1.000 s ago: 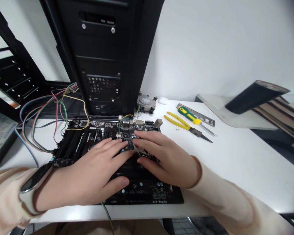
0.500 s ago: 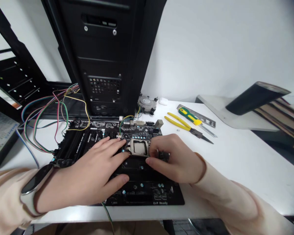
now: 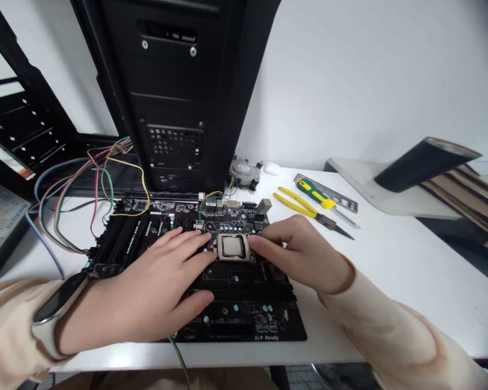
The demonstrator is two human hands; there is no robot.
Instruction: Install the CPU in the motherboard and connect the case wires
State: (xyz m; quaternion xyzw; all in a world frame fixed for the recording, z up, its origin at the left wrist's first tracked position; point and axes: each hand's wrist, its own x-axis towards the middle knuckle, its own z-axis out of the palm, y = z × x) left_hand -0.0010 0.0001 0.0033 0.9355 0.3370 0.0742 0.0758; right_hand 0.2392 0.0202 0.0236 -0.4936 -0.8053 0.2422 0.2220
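"Where's the CPU (image 3: pixel 232 246)?"

"Seated in the metal socket frame (image 3: pixel 232 258), near the middle of a black motherboard (image 3: pixel 244 319) that lies flat on a white surface (image 3: pixel 390 281)."

"And the hands?"

"The person's left hand (image 3: pixel 150 281) lies palm down at about 8 o'clock from the socket, its fingers apart and spread over the board, with the fingertips at the frame's left edge. The right hand (image 3: pixel 301 257) comes in from about 3 o'clock, its fingers close together and their tips at the frame's right edge. Neither hand is clamped on anything visible."

"What's around them?"

"A black computer case (image 3: pixel 174 97) stands upright at 12 o'clock behind the board, and a small heatsink fan (image 3: pixel 243 171) sits just beside it at about 1 o'clock. Yellow-handled pliers (image 3: pixel 296 202) and a green-and-yellow screwdriver (image 3: pixel 314 193) lie at about 2 o'clock, the screwdriver resting near a metal I/O shield (image 3: pixel 341 197). At about 10 o'clock, a bundle of coloured wires (image 3: pixel 106 179) loops toward the board's far edge."
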